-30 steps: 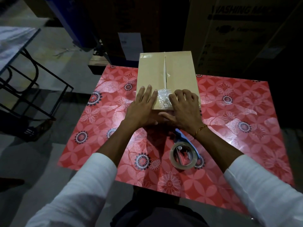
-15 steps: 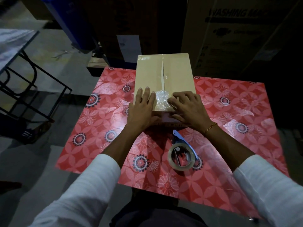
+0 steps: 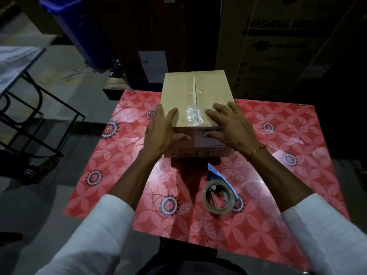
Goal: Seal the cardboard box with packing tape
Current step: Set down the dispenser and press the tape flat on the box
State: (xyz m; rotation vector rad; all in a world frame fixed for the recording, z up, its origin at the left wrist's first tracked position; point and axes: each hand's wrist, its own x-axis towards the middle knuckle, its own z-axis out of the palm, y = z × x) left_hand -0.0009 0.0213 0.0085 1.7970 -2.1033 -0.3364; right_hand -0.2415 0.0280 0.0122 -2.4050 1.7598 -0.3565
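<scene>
Both hands, left hand and right hand, spread flat on the cardboard box, hiding its near corners.

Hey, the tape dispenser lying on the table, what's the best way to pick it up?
Probably take the tape dispenser with the right hand, from above. It lies flat on the red table near that forearm, roll face up, so fingers can close across the roll's outer rim. The blue end pointing toward the cardboard box may carry the cutter, so avoid it.
</scene>
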